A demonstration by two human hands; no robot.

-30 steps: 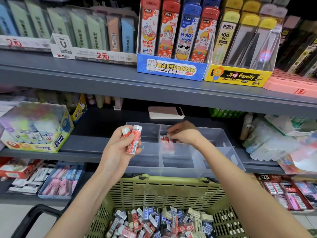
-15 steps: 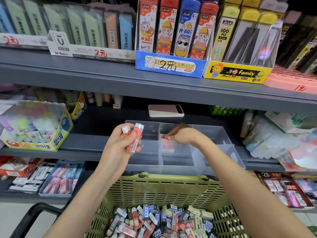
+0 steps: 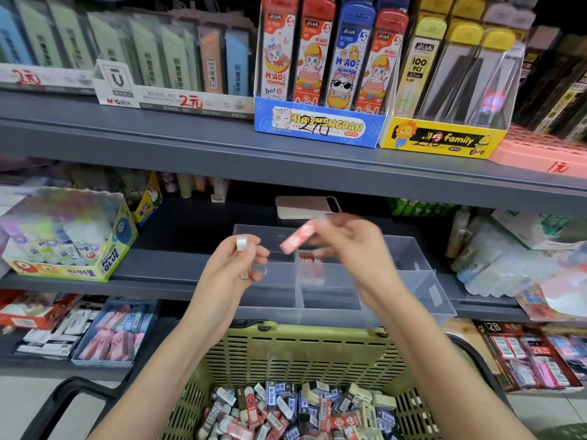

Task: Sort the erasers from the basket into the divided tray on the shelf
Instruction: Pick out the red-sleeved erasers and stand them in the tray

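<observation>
L hand (image 3: 230, 268) gripping white-tipped eraser (image 3: 242, 243); R hand (image 3: 354, 249), 3 o'clock, pinching red eraser (image 3: 297, 239) over tray (image 3: 413, 274); basket (image 3: 301, 333) at 6 o'clock.

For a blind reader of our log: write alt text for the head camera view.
A person's right hand pinches a red eraser above a clear divided tray on a shop shelf, while the left hand grips another eraser. Below, a green basket holds a heap of loose erasers.
</observation>
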